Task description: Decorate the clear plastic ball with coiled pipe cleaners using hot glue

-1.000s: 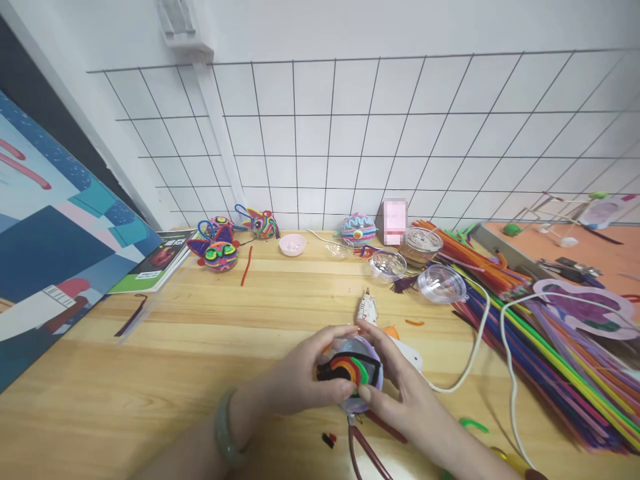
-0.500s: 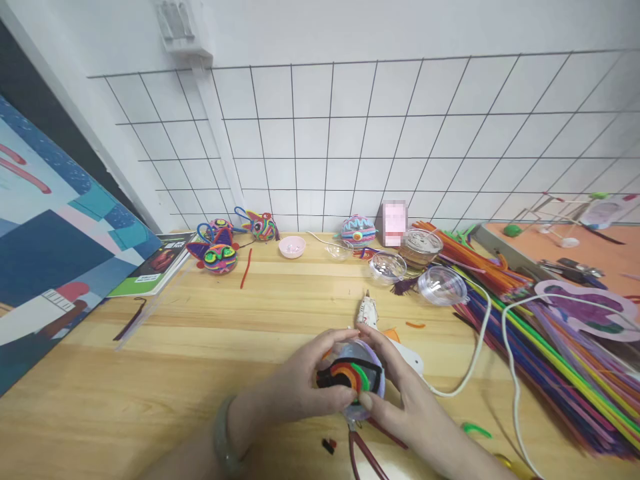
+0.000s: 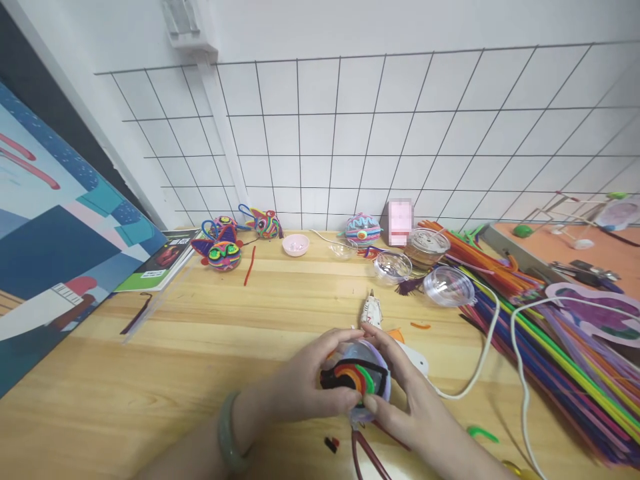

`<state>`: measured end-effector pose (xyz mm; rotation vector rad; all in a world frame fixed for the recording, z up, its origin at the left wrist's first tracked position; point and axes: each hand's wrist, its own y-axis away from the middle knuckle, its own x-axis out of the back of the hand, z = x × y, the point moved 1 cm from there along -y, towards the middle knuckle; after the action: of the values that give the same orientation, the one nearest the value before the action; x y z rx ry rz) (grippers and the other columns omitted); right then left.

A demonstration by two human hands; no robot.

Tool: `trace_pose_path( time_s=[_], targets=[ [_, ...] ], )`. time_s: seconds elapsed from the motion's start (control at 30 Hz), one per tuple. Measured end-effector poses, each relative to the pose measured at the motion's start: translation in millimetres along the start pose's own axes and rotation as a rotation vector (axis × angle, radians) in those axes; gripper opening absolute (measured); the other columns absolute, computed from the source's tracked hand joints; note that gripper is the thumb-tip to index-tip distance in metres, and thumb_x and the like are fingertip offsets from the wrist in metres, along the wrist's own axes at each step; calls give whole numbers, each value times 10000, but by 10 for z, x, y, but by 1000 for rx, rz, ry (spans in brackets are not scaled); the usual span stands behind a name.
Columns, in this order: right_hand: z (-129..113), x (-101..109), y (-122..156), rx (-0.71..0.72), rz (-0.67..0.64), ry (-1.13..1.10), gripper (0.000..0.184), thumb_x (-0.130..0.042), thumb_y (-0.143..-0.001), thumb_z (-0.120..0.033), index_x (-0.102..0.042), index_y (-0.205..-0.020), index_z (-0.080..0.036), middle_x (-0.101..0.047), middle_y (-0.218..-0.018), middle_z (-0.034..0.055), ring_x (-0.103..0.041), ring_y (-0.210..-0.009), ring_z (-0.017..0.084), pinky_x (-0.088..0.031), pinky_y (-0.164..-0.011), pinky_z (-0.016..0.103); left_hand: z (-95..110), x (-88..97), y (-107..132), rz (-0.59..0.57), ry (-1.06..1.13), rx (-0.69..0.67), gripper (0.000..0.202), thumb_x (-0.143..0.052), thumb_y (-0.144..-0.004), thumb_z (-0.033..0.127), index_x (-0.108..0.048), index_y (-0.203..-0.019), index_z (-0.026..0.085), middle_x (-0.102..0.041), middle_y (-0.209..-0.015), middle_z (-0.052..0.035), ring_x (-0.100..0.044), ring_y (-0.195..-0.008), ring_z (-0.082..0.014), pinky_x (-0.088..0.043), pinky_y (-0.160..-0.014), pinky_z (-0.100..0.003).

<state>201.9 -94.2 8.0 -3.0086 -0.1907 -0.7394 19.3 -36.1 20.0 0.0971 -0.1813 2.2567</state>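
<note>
Between both hands is a clear plastic ball (image 3: 358, 351) with fuzzy pipe cleaners on it: a black outline around curved red, orange and green strips (image 3: 369, 380). My left hand (image 3: 313, 383) curls around its left side, thumb pressing the strips near the lower edge. Around the right side wraps my right hand (image 3: 407, 400), its thumb tip close to the left thumb. The index fingertips nearly meet at the top. Just beyond the hands lies a white patterned glue gun (image 3: 371, 312). A tool with dark red handles (image 3: 367, 457), its head partly hidden, lies below the ball.
Pipe-cleaner bundles (image 3: 560, 373) and a white cord (image 3: 493, 333) cover the right side. Clear plastic half-shells (image 3: 449, 287), a spool (image 3: 427, 247), a pink bowl (image 3: 295, 245) and decorated balls (image 3: 224, 257) stand toward the wall. Black and red scraps (image 3: 331, 445) lie near my left wrist.
The whole scene has shifted slightly to the right as the camera view turned. Both hands keep nearly the same grip on the ball.
</note>
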Motion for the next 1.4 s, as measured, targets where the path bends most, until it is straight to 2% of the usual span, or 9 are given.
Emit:
trace_pose_path(
  time_s=[0.33, 0.6, 0.8, 1.13, 1.4],
  targets=[
    [-1, -2, -20, 3, -3, -7, 746, -567, -753, -397, -286, -1405, -170, -349, -1475, 159, -307, -1362, 308, -234, -1105, 522, -16, 2, -1, 0, 2, -26, 662, -666, -752, 229, -394, -1354, 180, -478, -1369, -133, -488, -1217, -269, -388, -1028, -395],
    [15, -10, -4, -3, -7, -5, 748, -565, -746, -344, -264, -1414, -198, -348, -1480, 138, -313, -1362, 288, -236, -1107, 511, -8, -7, -4, 2, 13, -13, 661, -661, -748, 209, -397, -1354, 185, -488, -1354, -123, -503, -1199, -258, -405, -1013, -386],
    [-17, 2, -10, -8, 5, -2, 747, -562, -723, -359, -304, -1398, -173, -367, -1467, 153, -325, -1354, 309, -252, -1101, 514, -12, -10, -3, 0, 26, -18, 660, -663, -749, 221, -397, -1352, 184, -469, -1371, -130, -491, -1211, -266, -395, -1021, -393],
    [-3, -8, -11, 6, 4, -7, 740, -564, -744, -349, -281, -1409, -191, -366, -1468, 144, -324, -1357, 294, -256, -1104, 499, 32, -7, -3, 5, -14, 18, 683, -669, -729, 243, -395, -1351, 170, -493, -1339, -143, -515, -1172, -284, -421, -984, -409],
    [45, -24, 4, 36, 33, -9, 718, -580, -769, -357, -297, -1414, -214, -398, -1452, 122, -355, -1340, 289, -302, -1088, 472, 34, -15, -3, 18, -41, -40, 656, -659, -731, 224, -411, -1337, 180, -492, -1346, -121, -494, -1204, -265, -388, -1023, -390]
  ],
)
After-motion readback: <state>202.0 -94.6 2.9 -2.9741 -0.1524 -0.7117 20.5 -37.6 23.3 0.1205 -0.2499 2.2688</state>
